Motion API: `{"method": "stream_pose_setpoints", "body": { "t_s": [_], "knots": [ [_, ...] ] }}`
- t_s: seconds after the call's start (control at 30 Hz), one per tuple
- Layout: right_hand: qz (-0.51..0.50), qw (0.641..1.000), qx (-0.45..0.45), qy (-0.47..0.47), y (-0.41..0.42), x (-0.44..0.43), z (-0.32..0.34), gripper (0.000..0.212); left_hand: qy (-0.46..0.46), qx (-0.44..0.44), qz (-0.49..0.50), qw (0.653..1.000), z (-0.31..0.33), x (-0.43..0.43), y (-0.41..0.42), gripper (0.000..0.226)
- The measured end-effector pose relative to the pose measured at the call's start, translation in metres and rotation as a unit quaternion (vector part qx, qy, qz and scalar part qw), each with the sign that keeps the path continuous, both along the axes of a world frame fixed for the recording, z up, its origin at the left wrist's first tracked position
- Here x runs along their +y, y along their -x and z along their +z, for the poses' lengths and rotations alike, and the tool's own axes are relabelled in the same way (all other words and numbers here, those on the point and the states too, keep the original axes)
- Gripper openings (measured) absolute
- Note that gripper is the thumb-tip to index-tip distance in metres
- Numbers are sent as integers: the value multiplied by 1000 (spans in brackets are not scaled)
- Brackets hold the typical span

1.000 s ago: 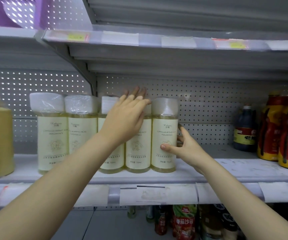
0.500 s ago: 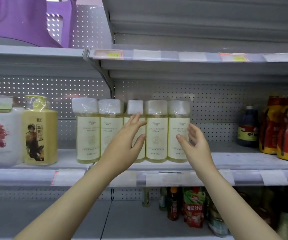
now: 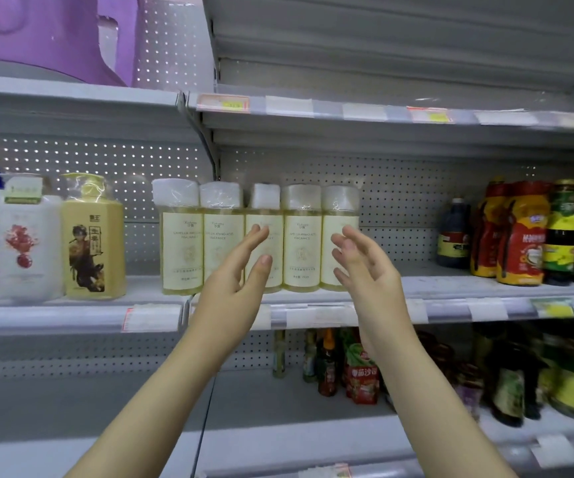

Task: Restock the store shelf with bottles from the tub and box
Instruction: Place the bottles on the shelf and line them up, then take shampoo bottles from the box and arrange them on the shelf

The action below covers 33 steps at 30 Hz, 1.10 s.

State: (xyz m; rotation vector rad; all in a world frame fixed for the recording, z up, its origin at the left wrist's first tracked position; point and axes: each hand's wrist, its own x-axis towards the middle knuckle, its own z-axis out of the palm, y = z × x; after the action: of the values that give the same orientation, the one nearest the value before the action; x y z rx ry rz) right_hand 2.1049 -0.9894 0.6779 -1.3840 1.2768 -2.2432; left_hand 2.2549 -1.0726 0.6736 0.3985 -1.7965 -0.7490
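Five pale-yellow bottles (image 3: 301,236) upright, side by side, on middle shelf (image 3: 451,281), frame centre. Left hand (image 3: 234,288) and right hand (image 3: 365,270) before the row, fingers loosely extended, holding nothing. Yellow pump bottle (image 3: 92,243) at 9 o'clock; red-labelled jugs (image 3: 523,236) at 3 o'clock.

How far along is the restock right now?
Done: five pale yellow bottles stand in a row on the middle shelf. In hand: nothing; the left hand and right hand are open in front of the row. Left: room shows right of the row; tub and box are out of view, so remaining stock is unknown.
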Motion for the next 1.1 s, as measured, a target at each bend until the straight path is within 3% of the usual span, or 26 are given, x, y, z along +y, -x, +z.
{"method": "stream_pose_setpoints", "body": {
  "t_s": [0.07, 0.2, 0.47, 0.73, 0.9, 1.1],
  "knots": [
    [12, 999, -29, 6, -5, 12, -6, 45, -12, 23, -11, 1000, -7, 13, -1, 36],
    [30, 996, -80, 4, -5, 37, -24, 33, -46, 62, -37, 996, -21, 43, 1, 34],
    [99, 982, -160, -25, 19, 89, -74, 29, -159, 103, -78, 979, -84, 106, 20, 29],
    [160, 952, -188, -181, 46, 147, -171, 25, -306, 135, 14, 942, -185, 188, 36, 36],
    [217, 922, -222, -231, 43, 170, -210, 24, -344, 112, 94, 927, -226, 241, 16, 37],
    [292, 888, -234, -268, 4, 179, -228, 25, -346, 141, 211, 903, -227, 278, -42, 44]
  ]
}}
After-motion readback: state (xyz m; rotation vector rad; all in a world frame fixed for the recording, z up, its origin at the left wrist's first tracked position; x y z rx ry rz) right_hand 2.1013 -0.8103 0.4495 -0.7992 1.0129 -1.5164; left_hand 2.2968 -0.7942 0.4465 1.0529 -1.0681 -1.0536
